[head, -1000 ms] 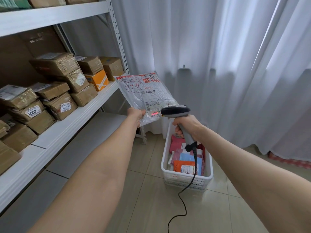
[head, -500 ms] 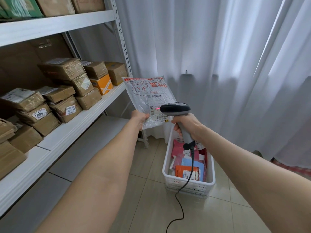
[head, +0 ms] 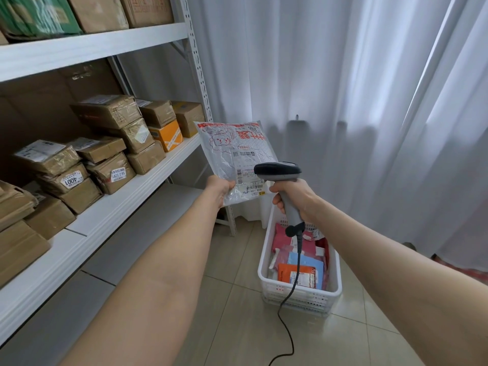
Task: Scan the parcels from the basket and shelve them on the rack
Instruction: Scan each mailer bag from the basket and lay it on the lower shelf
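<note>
**Asker:** Where's the parcel, and how are you holding it?

**Me:** It's up in front of me, over the floor: a white plastic mailer (head: 235,154) with red print. My left hand (head: 220,192) pinches its lower left corner. My right hand (head: 293,196) is wrapped round the grip of the scanner (head: 278,171), just right of my left hand. The scanner's head sits in front of the mailer's lower right corner, where the label is.

**Asker:** How will it handle?

**Me:** Light and soft, I'd judge. It stands up from one pinched corner without folding over, but the film is crinkled and looks slick. A corner pinch will do for scanning. For shelving I'd want my fingers further under it, so it doesn't slip or flop.

**Asker:** Is the label being read?

**Me:** Hard to say. The scanner's head hides part of the label, and I can't make out a beam.

**Asker:** What's around you?

**Me:** Left of my left hand is the rack's middle shelf (head: 148,188). Taped brown boxes (head: 111,173) are stacked towards its back, with an orange box (head: 166,134) among them, and a bare strip runs along the front edge. The rack's upright post (head: 200,83) stands just beyond the mailer's left edge, so I'd have to swing round it. Below my right hand the white basket (head: 317,297) sits on the floor with other mailers (head: 311,265) in it. The scanner's cord (head: 297,270) hangs across it. Beyond both hands hangs a white curtain (head: 343,101).
</note>
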